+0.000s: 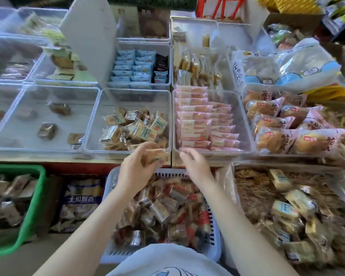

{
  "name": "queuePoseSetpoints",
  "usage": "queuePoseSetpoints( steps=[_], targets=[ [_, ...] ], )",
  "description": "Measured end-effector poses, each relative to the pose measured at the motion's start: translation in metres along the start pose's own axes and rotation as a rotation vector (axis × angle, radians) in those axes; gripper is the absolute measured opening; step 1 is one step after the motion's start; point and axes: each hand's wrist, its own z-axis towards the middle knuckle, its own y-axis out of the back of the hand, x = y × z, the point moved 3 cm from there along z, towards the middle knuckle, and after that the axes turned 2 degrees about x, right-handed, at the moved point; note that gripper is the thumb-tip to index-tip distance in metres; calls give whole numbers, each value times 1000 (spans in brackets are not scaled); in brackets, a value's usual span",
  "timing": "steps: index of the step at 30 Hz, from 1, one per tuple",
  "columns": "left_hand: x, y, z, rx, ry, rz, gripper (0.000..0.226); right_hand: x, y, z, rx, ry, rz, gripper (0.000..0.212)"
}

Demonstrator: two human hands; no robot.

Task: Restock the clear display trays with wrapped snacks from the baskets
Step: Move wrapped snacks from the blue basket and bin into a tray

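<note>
My left hand [136, 163] grips a tan wrapped snack [156, 156] at the front rim of a clear display tray [94, 124] that holds a loose pile of similar beige and silver snacks [135, 127]. My right hand [195, 163] hovers beside it with fingers loosely curled and nothing in them, just in front of the tray of pink packets [197, 118]. Below both hands sits a pale blue basket [112, 180] full of brown and red wrapped snacks [167, 212].
A nearly bare clear tray [14, 120] lies at the left with a few dark snacks. A green basket [35, 198] stands lower left, a clear bag of tan snacks [287, 212] lower right. Bread packs [277, 126], blue packets [133, 66] and a white board [92, 36] lie behind.
</note>
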Motion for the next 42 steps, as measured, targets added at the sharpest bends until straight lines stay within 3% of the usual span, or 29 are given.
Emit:
queuePoseSetpoints(
  steps=[4, 6, 8, 10, 13, 17, 21, 23, 27, 30, 34, 38, 40, 42],
  targets=[
    [34, 47, 30, -156, 12, -5, 34, 6, -47, 32, 18, 320, -704, 60],
    [42, 62, 50, -230, -33, 30, 31, -9, -64, 40, 43, 354, -1004, 65],
    [53, 70, 72, -295, -92, 127, 27, -19, -72, 41, 20, 374, -1150, 72],
    [65, 68, 95, -316, -138, 225, 24, -21, -76, 41, 8, 383, -1155, 75],
    [79, 50, 120, -161, -106, 320, 26, -18, -74, 45, 33, 351, -1177, 75],
    [105, 9, 129, 256, 51, 590, 70, -20, -73, 47, 47, 346, -1167, 75],
    [116, 5, 133, 334, 102, 630, 86, -22, -73, 49, 51, 338, -1162, 76],
    [102, 13, 131, 286, 68, 626, 79, -17, -72, 48, 77, 325, -1189, 75],
    [49, 15, 96, 108, -155, 465, 38, -5, -66, 36, 38, 373, -1024, 64],
    [16, -3, 61, 258, -84, 317, 26, -20, -45, 6, -128, 396, -855, 52],
    [-4, -54, 22, 673, -2, 312, 28, -81, 17, -37, -327, 171, -771, 40],
    [-22, -100, -6, 844, 49, 352, 30, -141, 89, -74, -557, -63, -792, 36],
    [-35, -117, -16, 864, 41, 353, 31, -166, 115, -89, -517, -253, -793, 45],
    [-47, -132, -25, 875, 19, 387, 34, -191, 130, -101, -359, -435, -793, 58]
  ],
)
